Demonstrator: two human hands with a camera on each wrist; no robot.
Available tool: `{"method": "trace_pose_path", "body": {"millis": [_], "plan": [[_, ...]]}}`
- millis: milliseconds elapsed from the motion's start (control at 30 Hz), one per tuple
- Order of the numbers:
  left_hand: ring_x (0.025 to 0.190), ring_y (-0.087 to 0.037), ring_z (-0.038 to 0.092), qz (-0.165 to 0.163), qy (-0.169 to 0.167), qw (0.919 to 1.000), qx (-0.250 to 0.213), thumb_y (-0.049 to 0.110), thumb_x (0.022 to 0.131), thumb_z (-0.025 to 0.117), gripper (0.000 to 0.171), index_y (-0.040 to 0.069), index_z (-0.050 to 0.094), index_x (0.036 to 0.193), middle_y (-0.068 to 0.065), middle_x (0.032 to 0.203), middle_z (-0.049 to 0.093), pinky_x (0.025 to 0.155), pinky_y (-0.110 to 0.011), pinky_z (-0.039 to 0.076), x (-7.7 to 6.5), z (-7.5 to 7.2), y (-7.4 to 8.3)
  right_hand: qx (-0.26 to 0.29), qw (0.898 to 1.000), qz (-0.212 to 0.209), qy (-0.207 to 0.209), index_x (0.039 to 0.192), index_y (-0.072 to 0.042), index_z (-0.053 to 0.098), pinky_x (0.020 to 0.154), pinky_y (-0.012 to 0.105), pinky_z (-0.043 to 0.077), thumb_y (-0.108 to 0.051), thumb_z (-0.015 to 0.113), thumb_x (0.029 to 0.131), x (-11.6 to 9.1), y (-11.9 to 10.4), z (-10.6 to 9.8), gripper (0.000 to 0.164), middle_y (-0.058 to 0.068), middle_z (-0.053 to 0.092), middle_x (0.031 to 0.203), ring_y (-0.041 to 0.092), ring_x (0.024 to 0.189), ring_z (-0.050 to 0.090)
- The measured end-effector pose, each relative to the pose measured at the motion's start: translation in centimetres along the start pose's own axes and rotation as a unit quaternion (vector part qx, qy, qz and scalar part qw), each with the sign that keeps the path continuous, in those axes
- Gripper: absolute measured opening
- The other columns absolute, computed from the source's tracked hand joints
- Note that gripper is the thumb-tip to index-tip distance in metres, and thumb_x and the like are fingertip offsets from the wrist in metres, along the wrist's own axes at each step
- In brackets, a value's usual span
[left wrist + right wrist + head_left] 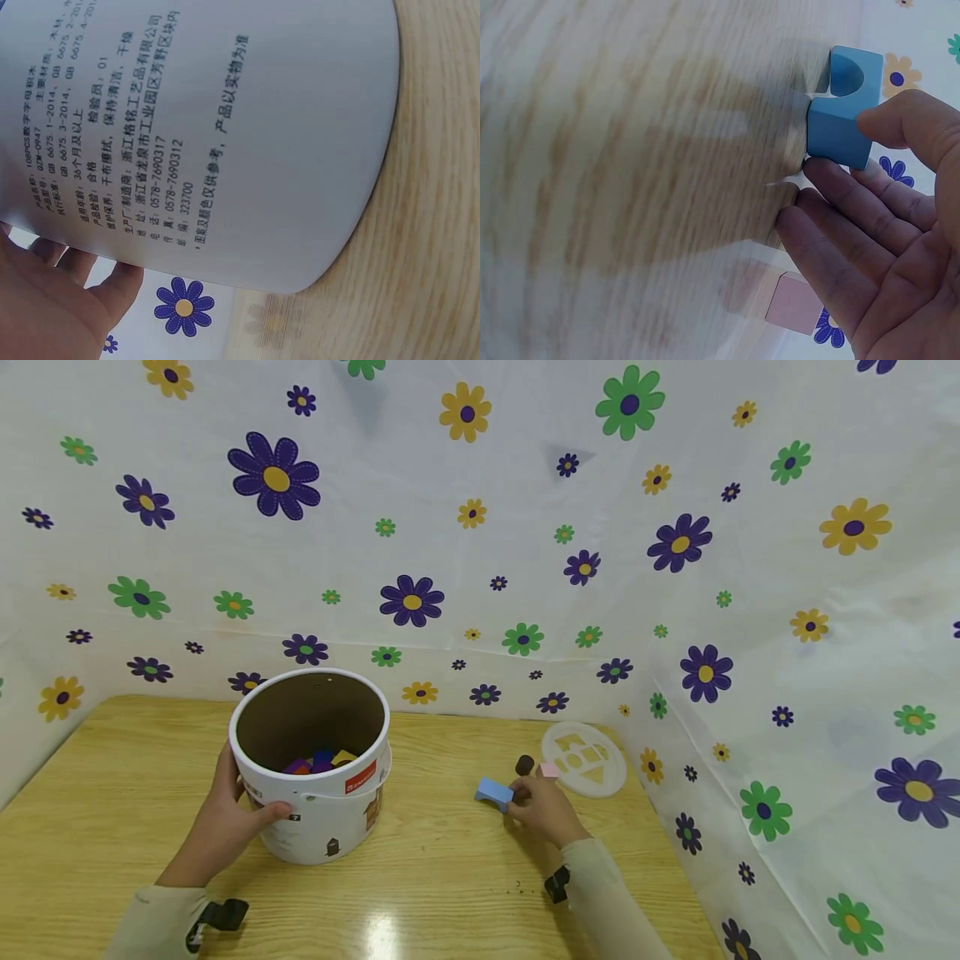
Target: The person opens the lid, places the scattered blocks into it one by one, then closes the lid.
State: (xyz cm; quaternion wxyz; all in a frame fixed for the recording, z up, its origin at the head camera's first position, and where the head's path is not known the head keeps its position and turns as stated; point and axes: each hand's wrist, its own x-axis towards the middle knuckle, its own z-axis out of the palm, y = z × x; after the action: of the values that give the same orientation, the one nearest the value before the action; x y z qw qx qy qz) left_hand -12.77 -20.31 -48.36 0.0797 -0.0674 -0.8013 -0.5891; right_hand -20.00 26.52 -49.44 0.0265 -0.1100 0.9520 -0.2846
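A white bucket (322, 818) with a thin handle stands upright on the table, colored blocks (322, 762) visible at its bottom. My left hand (225, 822) holds its left side, thumb across the front wall and fingers around the far side. Between the thumb and fingers of my right hand (551, 810) is a light blue arch block (844, 131), pinched at one end. Its round notch shows in the right wrist view. Just beyond that hand sit a pink block (548, 770) and a dark brown rounded block (524, 766).
A pale round board (615, 777) with shaped cutouts lies at the back right of the wooden table (450, 877). Flower-patterned cloth (510, 560) stands behind the table and along its right side. Small dark crumbs (518, 887) lie near the right sleeve.
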Motion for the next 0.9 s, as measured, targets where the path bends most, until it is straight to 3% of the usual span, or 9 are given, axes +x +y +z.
{"method": "trace_pose_path", "body": {"millis": [200,400,633,800,900], "plan": [[0.152,-0.057,0.011,-0.002,-0.003,1.0,-0.001,0.027,0.095,0.077,0.111,0.049,-0.009,0.161,-0.014,0.172,0.004,0.11,-0.085,0.016,0.0,0.0,-0.2,0.004,1.0,0.001,-0.002,0.104,-0.007,0.074,0.105,0.053,0.052,-0.011,0.079,0.091,-0.1,0.3,0.1,0.015,0.005,0.077,0.1,0.036,0.118,0.067],[0.151,-0.058,0.011,-0.007,-0.006,1.0,0.0,0.027,0.096,0.076,0.111,0.046,-0.011,0.162,-0.015,0.172,0.003,0.11,-0.084,0.015,0.0,-0.1,-0.1,0.004,1.0,0.001,0.005,0.106,-0.007,0.073,0.114,0.057,0.043,-0.012,0.078,0.091,-0.3,0.4,0.2,0.016,0.006,0.077,0.103,0.045,0.14,0.048],[0.151,-0.059,0.011,-0.006,-0.004,1.0,-0.003,0.025,0.096,0.076,0.111,0.044,-0.011,0.162,-0.017,0.172,0.004,0.11,-0.085,0.014,0.0,-0.2,0.2,0.003,1.0,0.0,0.013,0.107,-0.006,0.073,0.107,0.055,0.05,-0.012,0.078,0.091,-0.2,0.1,0.3,0.017,0.007,0.077,0.103,0.035,0.114,0.069],[0.151,-0.058,0.011,-0.007,-0.004,1.0,0.0,0.026,0.096,0.076,0.11,0.046,-0.011,0.162,-0.016,0.172,0.004,0.11,-0.085,0.015,0.1,-0.1,0.1,-0.002,0.999,-0.002,0.035,0.114,-0.007,0.071,0.101,0.053,0.054,-0.017,0.076,0.093,-0.2,0.0,0.3,0.024,0.007,0.076,0.109,0.031,0.11,0.07],[0.151,-0.058,0.01,-0.005,-0.004,1.0,-0.001,0.026,0.096,0.076,0.111,0.043,-0.011,0.162,-0.017,0.172,0.003,0.11,-0.084,0.013,0.2,-0.2,0.0,0.009,0.997,-0.028,0.069,0.117,-0.008,0.072,0.094,0.053,0.057,-0.018,0.075,0.093,0.0,-0.8,-0.1,0.026,0.007,0.076,0.109,0.029,0.106,0.071]]}}
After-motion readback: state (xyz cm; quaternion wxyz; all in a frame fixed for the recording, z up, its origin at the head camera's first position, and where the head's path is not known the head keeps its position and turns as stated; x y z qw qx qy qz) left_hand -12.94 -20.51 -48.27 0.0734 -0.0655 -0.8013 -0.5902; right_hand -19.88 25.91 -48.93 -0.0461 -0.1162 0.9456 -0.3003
